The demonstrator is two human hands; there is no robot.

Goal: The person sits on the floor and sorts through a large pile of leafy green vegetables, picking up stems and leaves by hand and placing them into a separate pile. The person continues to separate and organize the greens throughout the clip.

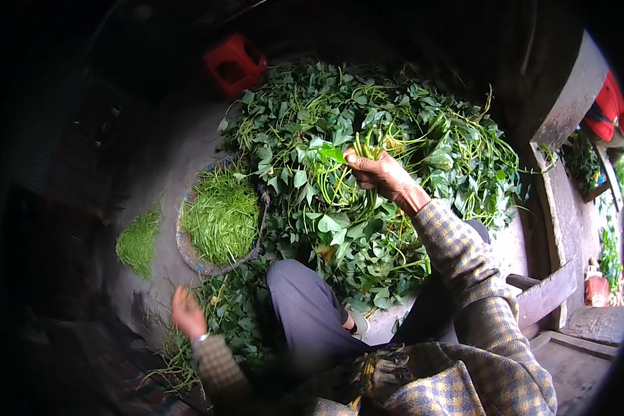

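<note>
My right hand (378, 174) grips a bunch of green stems (365, 144), their ends standing up above the thumb. It is raised over a broad heap of leafy green vines (296, 130), which look like sweet potato vines. At the lower left, my left hand (187, 313) is blurred, with its fingers seemingly curled; whether it holds anything cannot be made out. Below it lie loose stems and leaves (179, 359). A round basket (179, 229) beyond that hand is filled with thin green stalks (221, 218).
Left of the basket, a smaller pile of thin stalks (139, 242) lies on the bare floor (179, 148). A red plastic stool (235, 65) stands behind the vines. Wooden framing (548, 291) rises at the right, with a person's red garment (608, 109) beyond. My bent knee (296, 286) borders the heap.
</note>
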